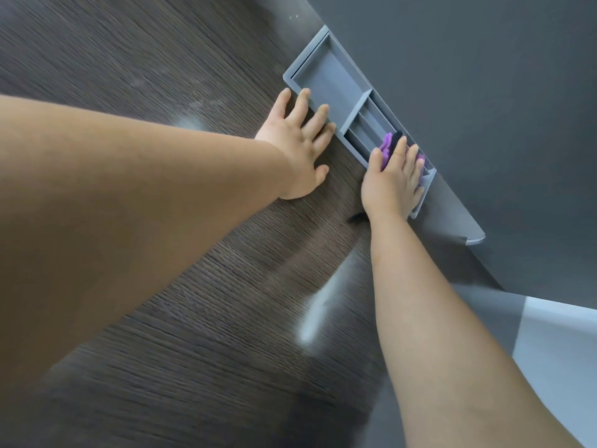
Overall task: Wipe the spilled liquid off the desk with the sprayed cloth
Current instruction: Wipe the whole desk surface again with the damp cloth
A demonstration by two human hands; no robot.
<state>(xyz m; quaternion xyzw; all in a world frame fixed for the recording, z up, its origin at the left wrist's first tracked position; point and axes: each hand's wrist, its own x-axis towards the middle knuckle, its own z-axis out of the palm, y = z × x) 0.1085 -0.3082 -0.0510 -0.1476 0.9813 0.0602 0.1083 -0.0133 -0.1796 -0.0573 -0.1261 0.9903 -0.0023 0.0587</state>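
Desk (193, 286) of dark wood grain, glossy streaks (frame blurred). Left hand (298, 147) at 12 o'clock lies flat, fingers straight and spread, tips touching the rim of a grey tray (326, 76). Right hand (392, 179) at 1 o'clock presses the purple cloth (385, 149) into the tray's end compartment, fingers extended, not curled.

open desk surface (161, 59) left and near, divided grey tray (326, 77) along far edge, grey wall (484, 92) close behind
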